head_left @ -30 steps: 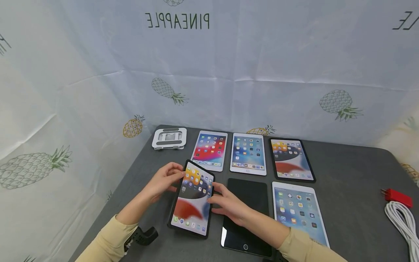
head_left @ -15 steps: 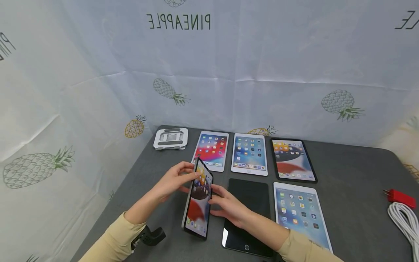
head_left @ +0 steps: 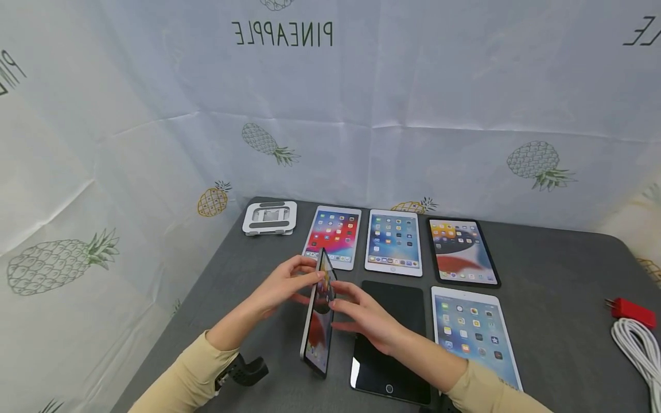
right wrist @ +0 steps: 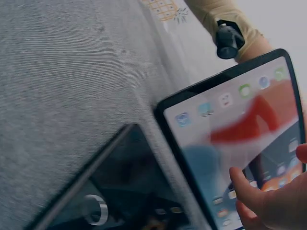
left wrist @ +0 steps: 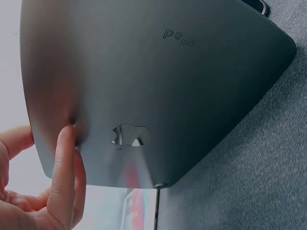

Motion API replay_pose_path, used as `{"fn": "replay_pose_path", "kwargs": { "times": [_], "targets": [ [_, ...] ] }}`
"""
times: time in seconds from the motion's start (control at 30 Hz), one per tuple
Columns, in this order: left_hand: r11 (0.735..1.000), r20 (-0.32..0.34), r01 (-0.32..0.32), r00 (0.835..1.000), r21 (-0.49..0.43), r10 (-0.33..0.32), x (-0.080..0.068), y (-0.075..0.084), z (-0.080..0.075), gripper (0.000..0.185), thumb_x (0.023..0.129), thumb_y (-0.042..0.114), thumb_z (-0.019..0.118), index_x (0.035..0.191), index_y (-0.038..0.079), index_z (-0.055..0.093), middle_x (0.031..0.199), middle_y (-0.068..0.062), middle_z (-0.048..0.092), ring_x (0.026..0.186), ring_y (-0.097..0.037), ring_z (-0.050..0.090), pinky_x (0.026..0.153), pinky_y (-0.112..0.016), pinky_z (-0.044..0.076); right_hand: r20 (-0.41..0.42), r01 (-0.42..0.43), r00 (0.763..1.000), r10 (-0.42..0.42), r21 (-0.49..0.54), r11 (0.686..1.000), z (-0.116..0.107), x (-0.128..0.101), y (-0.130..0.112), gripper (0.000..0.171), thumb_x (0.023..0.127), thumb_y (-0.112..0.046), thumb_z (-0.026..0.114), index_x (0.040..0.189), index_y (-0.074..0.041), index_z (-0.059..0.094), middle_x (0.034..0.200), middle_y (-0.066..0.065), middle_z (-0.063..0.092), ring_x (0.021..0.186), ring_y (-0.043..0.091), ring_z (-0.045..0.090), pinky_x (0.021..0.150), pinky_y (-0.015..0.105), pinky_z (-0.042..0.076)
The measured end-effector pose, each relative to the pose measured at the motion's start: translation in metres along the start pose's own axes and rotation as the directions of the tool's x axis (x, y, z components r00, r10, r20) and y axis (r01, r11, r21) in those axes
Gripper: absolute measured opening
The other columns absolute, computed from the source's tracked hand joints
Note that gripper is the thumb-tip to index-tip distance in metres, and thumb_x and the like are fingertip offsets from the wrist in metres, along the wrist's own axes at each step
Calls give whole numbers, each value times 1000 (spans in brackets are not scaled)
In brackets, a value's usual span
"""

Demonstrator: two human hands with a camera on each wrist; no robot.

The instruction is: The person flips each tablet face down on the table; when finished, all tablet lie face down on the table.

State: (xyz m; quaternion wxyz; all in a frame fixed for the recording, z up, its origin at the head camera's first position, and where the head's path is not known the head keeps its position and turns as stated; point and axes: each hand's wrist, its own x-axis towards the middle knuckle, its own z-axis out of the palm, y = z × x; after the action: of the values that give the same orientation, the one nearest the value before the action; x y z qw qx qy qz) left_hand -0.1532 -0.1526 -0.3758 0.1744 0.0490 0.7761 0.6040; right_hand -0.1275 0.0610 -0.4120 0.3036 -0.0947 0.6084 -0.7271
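Observation:
A black-framed tablet point(head_left: 319, 324) stands steeply tilted on the table, its lit screen turned to the right. With thumb in front and fingers behind, my left hand point(head_left: 281, 287) grips it near its upper left edge. The left wrist view has its dark grey back point(left wrist: 192, 96), marked with an apple logo and the word iPad, and fingertips pressing on it. My right hand point(head_left: 366, 315) has its fingers loosely extended at the screen side; in the right wrist view a fingertip point(right wrist: 235, 173) is right at the screen. Below my right hand lies a dark-screened tablet point(head_left: 392, 367).
Behind are a red-screened white tablet point(head_left: 335, 229), a blue-screened white tablet point(head_left: 393, 241) and a black-framed tablet point(head_left: 461, 249). Another white tablet point(head_left: 472, 327) lies right. A folded stand point(head_left: 269, 218) sits back left; a red charger point(head_left: 632, 312) and white cable point(head_left: 635, 350) lie far right.
The held tablet has swung from nearly facing up to steeply upright, its screen turning rightward. My left hand has moved right and slightly up with it; my right hand stays at its right side.

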Motion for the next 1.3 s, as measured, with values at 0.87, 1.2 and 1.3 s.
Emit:
{"fn": "replay_pose_path", "kwargs": {
  "times": [0.87,1.2,1.3],
  "targets": [
    [1000,76,16,997,-20,-15,3,-4,12,53,97,36,61,133,-1,47,124,-17,54,104,-29,59,80,-42,57,-22,72,997,-74,-65,995,11,-10,-19,72,93,-20,67,151,-13,26,152,16,28,136,40,31,94,45,51],
    [999,127,43,991,-21,-40,6,-17,13,49,100,37,54,129,-3,51,123,-16,57,105,-28,62,85,-43,56,-16,64,998,-64,-33,997,6,-14,-19,71,94,-18,65,151,-11,24,153,17,27,134,38,35,95,48,50],
    [998,182,61,982,-14,-57,7,-24,12,49,102,34,52,130,-6,50,123,-17,58,106,-29,62,85,-43,55,-9,61,998,-61,-12,998,4,-17,-19,71,94,-17,64,151,-10,23,153,19,26,133,40,36,95,49,49]
  ]
}}
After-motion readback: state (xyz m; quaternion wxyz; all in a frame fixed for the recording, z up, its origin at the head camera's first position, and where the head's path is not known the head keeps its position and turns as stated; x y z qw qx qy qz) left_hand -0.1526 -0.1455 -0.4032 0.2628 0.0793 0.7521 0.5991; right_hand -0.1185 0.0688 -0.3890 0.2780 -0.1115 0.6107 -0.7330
